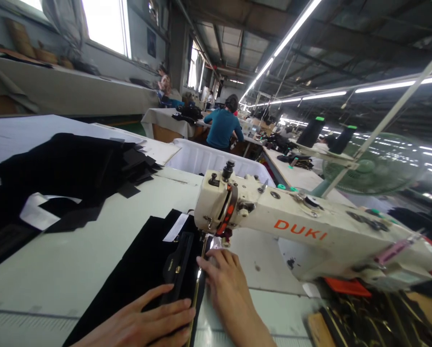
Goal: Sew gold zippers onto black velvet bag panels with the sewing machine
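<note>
My left hand [139,322] resting, fingers spread, on black cloth [147,255] pointing lengthwise toward sewing machine [262,207]; right hand [227,282] curling fingers, pinch unclear.

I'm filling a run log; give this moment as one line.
left hand: on black fabric | right hand: at fabric's right edge | sewing machine: ahead

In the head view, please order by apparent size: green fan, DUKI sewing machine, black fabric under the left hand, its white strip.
1. DUKI sewing machine
2. Black fabric, partly hidden
3. Green fan
4. White strip
</note>
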{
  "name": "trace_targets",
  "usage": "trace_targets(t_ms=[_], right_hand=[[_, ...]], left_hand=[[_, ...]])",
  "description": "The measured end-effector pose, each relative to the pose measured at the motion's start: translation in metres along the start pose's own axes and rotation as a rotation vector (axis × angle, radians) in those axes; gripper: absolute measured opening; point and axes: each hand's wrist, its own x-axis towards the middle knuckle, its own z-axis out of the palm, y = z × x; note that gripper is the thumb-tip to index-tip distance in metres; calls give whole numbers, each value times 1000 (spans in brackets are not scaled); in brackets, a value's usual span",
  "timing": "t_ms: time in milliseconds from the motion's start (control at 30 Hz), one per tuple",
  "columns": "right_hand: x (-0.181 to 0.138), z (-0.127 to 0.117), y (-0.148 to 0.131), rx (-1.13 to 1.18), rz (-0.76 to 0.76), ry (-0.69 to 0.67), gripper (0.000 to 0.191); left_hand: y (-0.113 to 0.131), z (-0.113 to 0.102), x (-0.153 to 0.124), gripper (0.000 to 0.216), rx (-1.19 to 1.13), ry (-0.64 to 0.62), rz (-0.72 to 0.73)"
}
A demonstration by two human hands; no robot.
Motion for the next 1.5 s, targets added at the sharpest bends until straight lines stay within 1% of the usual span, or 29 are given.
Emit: trace_targets(t_ms=[67,133,233,300,367,400,433,500,533,600,667,767,833,933,1033,1167,1267,1400,1500], right_hand=[[5,5,2,-44,-22,43,52],[9,9,5,-65,-37,100,55],[9,9,10,49,3,196,57],[5,5,14,150,79,235,49],[1,-1,19,167,142,249,32],[-1,-3,20,144,154,246,26],[-1,-5,21,118,157,231,26],[3,-8,21,95,159,175,35],[6,-9,20,100,163,132,36],[13,-10,14,97,159,50,33],[18,-10,6,55,150,4,29],[20,-4,-5,-23,189,15,32],[20,0,-9,-47,228,32,29],[24,4,-7,-70,257,37,21],[29,4,-5,-107,276,49,19],[28,3,-10,-151,342,82,19],[29,3,-12,-149,390,92,15],[45,8,-6,-148,430,94,17],[60,14,0,-158,436,90,16]], left_hand=[[-6,-4,3,52,-51,-24,-3],[-12,-6,2,54,-134,-20,-62],[-20,-5,-3,57,-238,22,-124],[-23,-4,-5,60,-234,51,-126],[-24,-4,-6,66,-184,76,-131],[-24,-4,-6,69,-161,89,-133],[-23,-5,-6,71,-140,93,-139],[-21,-8,-5,75,-113,77,-150],[-20,-10,-4,77,-108,48,-159],[-17,-17,-1,82,-115,-17,-195],[-15,-24,4,84,-135,-57,-235],[-13,-30,10,79,-166,-71,-252],[-13,-30,12,78,-187,-81,-239],[-15,-27,13,78,-201,-101,-219],[-17,-24,14,78,-202,-88,-209],[-18,-23,15,76,-219,-73,-190],[-17,-22,17,75,-211,-93,-190],[-16,-23,20,77,-176,-144,-217],[-16,-23,20,74,-188,-121,-207]])
